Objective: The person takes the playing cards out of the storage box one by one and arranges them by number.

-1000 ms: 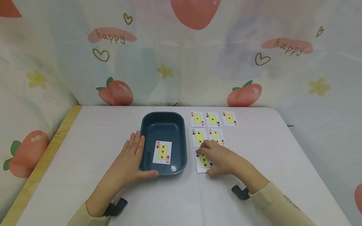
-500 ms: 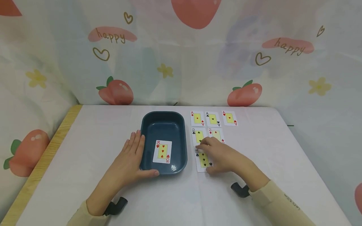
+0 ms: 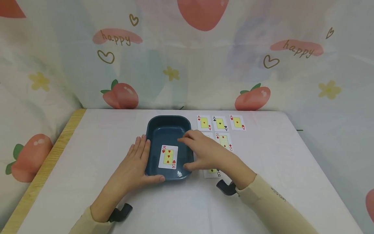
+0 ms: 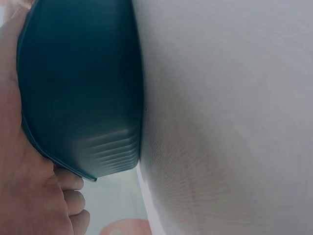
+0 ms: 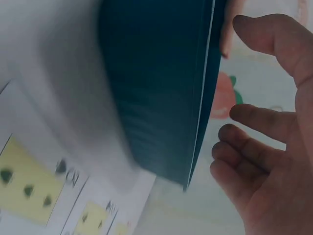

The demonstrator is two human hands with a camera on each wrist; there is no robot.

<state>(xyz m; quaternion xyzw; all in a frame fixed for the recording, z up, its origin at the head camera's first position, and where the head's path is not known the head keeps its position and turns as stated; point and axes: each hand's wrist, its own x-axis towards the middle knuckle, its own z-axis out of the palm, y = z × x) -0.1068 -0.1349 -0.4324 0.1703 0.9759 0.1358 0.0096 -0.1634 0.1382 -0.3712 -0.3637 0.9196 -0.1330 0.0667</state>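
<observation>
A dark teal tray [image 3: 168, 122] stands on the table, and a three of hearts card [image 3: 168, 157] lies face up inside. Along its left rim rests my left hand [image 3: 132, 164], fingers straight, thumb reaching across the near corner. My right hand [image 3: 208, 150] hovers over the tray's right rim, thumb and fingers apart, holding nothing. The right wrist view shows that hand's fingers [image 5: 244, 152] beside the tray wall. Under the right hand lies a three of spades card [image 5: 29, 181], partly hidden in the head view. A two of clubs card [image 3: 208, 133] is mostly covered too.
Right of the tray lies a two of diamonds card [image 3: 223, 142]. Behind it are an ace of diamonds card [image 3: 204, 123], an ace of clubs card [image 3: 220, 123] and an ace of hearts card [image 3: 238, 123]. A patterned cloth [image 3: 204, 71] hangs behind the table.
My right hand has left the three of spades and moved left over the tray's right rim. That card stays on the table. The left hand keeps its place.
</observation>
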